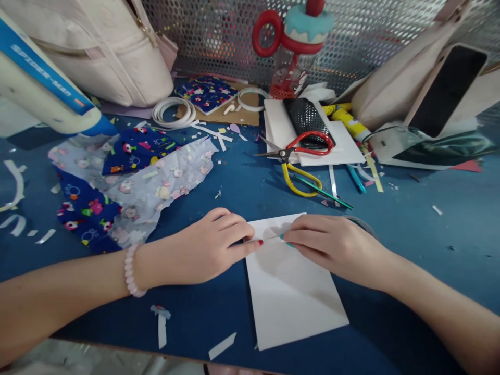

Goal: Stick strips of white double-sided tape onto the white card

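Note:
A white card lies on the blue table in front of me, its top end under both hands. My left hand, with a pink bead bracelet at the wrist, is closed at the card's upper left edge, thumb on its face. My right hand has its fingers pressed together on the upper right part. A faint line, a crease or strip edge, runs between the fingertips; whatever the right fingers pinch is hidden. Beyond the card lie scissors with one red and one yellow handle.
Patterned fabric or paper pieces lie at left, near a Spider-Man glue-stick-shaped container. White tape rolls, a cup with a red handle, a phone and bags stand at the back. Paper scraps are scattered about.

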`<control>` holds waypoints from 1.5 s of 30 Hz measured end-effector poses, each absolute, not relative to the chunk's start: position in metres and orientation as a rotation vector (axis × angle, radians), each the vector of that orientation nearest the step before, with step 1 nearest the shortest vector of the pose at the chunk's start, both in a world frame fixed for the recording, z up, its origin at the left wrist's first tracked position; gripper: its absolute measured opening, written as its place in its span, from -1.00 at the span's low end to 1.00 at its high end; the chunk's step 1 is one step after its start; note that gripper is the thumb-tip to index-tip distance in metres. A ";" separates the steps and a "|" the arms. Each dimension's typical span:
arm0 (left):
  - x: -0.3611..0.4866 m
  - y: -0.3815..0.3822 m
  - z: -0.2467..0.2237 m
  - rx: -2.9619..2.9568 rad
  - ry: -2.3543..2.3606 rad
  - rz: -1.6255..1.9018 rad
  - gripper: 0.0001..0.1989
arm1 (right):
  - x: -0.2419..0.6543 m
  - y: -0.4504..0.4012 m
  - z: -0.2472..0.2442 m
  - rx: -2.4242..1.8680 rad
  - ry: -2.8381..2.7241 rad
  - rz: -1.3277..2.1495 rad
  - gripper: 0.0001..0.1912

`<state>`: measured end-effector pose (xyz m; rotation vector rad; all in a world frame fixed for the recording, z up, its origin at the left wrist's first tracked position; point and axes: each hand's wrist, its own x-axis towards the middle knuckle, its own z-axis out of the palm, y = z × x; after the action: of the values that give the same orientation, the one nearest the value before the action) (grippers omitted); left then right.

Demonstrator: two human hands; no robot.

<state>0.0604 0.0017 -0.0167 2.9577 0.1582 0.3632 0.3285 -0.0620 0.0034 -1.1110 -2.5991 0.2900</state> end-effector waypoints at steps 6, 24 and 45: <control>0.066 0.000 -0.010 2.941 0.183 0.373 -0.75 | 0.338 -0.059 0.007 -1.179 -2.582 0.570 -0.75; 0.077 0.002 -0.013 2.859 0.235 0.408 -0.71 | 0.324 -0.056 0.011 -1.529 -2.284 0.804 -0.82; 0.080 -0.001 -0.018 3.077 0.243 0.299 -0.72 | 0.298 -0.058 0.007 -1.890 -2.225 0.620 -0.93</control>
<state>0.0799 -0.0012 -0.0176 3.0770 0.2425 0.2995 0.2982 -0.0581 0.0065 -1.8898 -2.2247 0.6204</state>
